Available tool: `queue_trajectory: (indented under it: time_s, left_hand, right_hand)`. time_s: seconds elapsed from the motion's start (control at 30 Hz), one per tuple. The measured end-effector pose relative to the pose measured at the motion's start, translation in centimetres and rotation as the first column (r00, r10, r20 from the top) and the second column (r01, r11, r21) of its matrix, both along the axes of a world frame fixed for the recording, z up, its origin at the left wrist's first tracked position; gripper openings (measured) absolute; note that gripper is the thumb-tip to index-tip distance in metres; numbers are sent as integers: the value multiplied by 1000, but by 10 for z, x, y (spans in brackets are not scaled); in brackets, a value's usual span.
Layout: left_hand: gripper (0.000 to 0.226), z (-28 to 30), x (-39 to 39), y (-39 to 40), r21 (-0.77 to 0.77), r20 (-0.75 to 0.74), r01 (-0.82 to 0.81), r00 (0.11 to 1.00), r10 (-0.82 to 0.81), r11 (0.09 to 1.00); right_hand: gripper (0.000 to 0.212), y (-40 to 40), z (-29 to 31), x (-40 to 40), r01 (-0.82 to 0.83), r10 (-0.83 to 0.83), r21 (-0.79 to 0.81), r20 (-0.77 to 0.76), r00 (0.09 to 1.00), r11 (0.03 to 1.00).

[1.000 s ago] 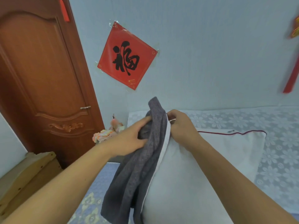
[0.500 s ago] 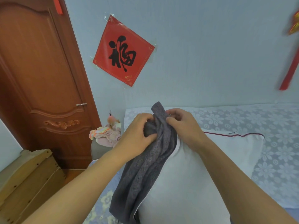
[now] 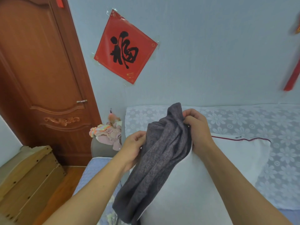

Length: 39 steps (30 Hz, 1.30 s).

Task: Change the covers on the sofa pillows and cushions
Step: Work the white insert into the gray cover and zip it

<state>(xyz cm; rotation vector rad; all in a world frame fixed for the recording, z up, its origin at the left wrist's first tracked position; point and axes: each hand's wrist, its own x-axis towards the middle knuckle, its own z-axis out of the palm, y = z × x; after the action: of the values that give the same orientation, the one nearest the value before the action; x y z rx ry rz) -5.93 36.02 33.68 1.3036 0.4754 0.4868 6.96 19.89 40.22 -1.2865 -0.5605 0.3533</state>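
Item: grey woven pillow cover [image 3: 162, 155], bunched lengthwise over the left edge of a white pillow insert [image 3: 183, 189] at the centre of my view; the insert stands upright before me.

Hold: my left hand [image 3: 133, 150], at 9 o'clock of the bunch, has its fingers curled into the cloth's edge; my right hand [image 3: 197, 129], at 1 o'clock, pinches the top fold, fingers closed on fabric; whether it also catches the insert's corner, I cannot tell.

Handling, by my judgement: the cover is light, limp, coarse enough not to slip, prone to twist and snag on itself; best taken at the open hem, one hand to each side, so the mouth spreads; the insert looks soft and bulky, will buckle if pushed from one point, better steadied at its upper corners.

Surroundings: second white cushion with dark red piping [image 3: 241, 153] at 3 o'clock, touching the insert; white floral lace throw [image 3: 243, 120] over the sofa back from 12 to 3 o'clock; heap of pastel cloths [image 3: 107, 133] at 10 o'clock on the sofa arm; wooden door [image 3: 40, 78] at 10 o'clock; red paper square [image 3: 125, 47] on the wall at 12 o'clock; wooden crate [image 3: 27, 172] at 8 o'clock.

Obstruction: the piped cushion crowds the insert's right side; nothing else close.
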Motion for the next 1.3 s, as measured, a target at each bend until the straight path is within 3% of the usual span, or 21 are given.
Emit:
queue_trajectory:
  time_s: [0.07,0.13,0.2,0.27,0.3,0.33,0.37,0.4,0.43,0.5,0.6,0.7,0.87,0.97,1.03,1.07,1.17,1.23,1.27,1.3]
  left_hand:
    - [20,8,7,12,86,-38,-68,997,71,994]
    - [18,12,20,21,287,-123,-116,980,157,951]
    - [17,10,31,19,446,-314,63,945,90,893]
    - [14,0,37,12,417,-490,259,871,-25,871]
    - [10,-3,37,9,499,-529,304,849,8,811]
    - [12,-5,34,8,636,-482,246,867,127,732]
    - [18,-5,29,5,760,-328,83,905,270,645]
    - [18,0,20,-2,788,-123,-125,927,353,602]
    - [14,7,10,-13,710,78,-307,929,363,633]
    - [18,16,0,-32,556,232,-375,927,294,742]
    - [34,7,-3,-52,616,214,-335,942,257,713]
    - [21,-27,-14,-60,716,255,-389,919,302,580]
    - [13,-56,-37,-63,825,173,-284,950,260,489]
    - [15,-52,-47,-83,934,140,-143,990,34,328]
    - [27,-46,-49,-89,978,12,9,995,-99,207]
    - [29,-42,-47,-87,967,-31,53,995,-92,250]
    - [28,-27,-32,-64,766,-82,-10,990,113,643]
    - [33,-18,-20,-44,752,-66,-163,945,319,638]
    - [32,-13,-14,-37,759,-49,-200,932,360,620]
    - [30,-8,-7,-32,727,-56,-195,939,340,659]
  right_hand:
    - [26,-1,-2,-3,-19,19,22,-21,1000,1000]
    - [23,-2,-4,-7,-42,44,43,-37,998,998]
    - [16,-2,-7,-11,-56,57,32,-24,998,998]
    - [14,-3,-9,-12,-24,24,4,-11,1000,1000]
    - [14,-4,-10,-11,12,-12,-3,-10,1000,1000]
    - [15,-5,-10,-10,51,-51,-3,-7,999,999]
    - [16,-7,-11,-7,87,-87,1,-3,996,996]
    - [17,-7,-12,-5,113,-113,10,-1,994,994]
    - [19,-6,-13,-3,128,-128,23,-3,992,991]
    - [20,-3,-15,-2,141,-141,52,-2,990,989]
    - [24,5,-18,-4,167,-169,73,19,985,983]
    - [25,11,-19,-3,192,-196,78,46,980,978]
    - [27,17,-19,8,220,-222,51,40,974,974]
    - [25,20,-21,13,239,-241,40,61,969,970]
    - [25,20,-23,17,256,-258,25,66,964,966]
    - [25,19,-24,19,270,-271,16,62,961,963]
    - [26,15,-25,22,272,-272,7,9,962,962]
    - [27,12,-25,20,248,-248,9,-12,969,969]
    - [27,12,-26,18,234,-234,6,-9,972,972]
    - [26,12,-26,15,220,-220,8,-6,976,976]
